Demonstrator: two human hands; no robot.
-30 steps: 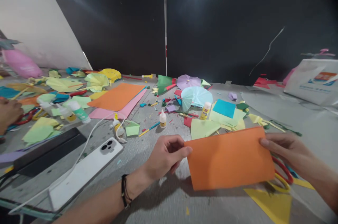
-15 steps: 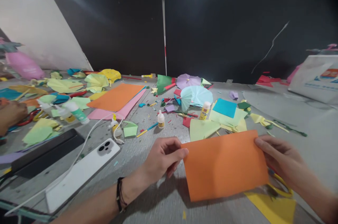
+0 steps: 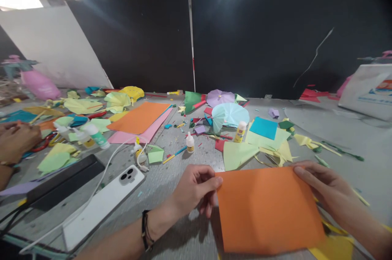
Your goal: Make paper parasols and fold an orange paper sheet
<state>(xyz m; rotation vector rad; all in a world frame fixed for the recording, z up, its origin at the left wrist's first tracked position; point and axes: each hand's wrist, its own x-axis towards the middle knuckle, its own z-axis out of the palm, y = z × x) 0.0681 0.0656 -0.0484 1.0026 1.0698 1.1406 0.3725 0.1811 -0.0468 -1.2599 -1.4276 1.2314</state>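
Observation:
A flat sheet of orange paper is held up between my two hands just over the table. My left hand pinches its upper left corner between thumb and fingers. At the upper right corner my right hand grips the sheet, thumb in front and fingers behind. Partly hidden under the sheet and my right hand lie yellow paper and what looks like a yellow scissor handle. Just beyond the sheet is a light green piece of paper.
A white phone and a black power bank with a cable lie at left. Small glue bottle, glue stick, stacked orange paper and folded paper pieces lie beyond. Another person's hands are at far left.
The view has tilted up a little, so the table things appear shifted right and down. The orange sheet now faces me more fully, still in both hands.

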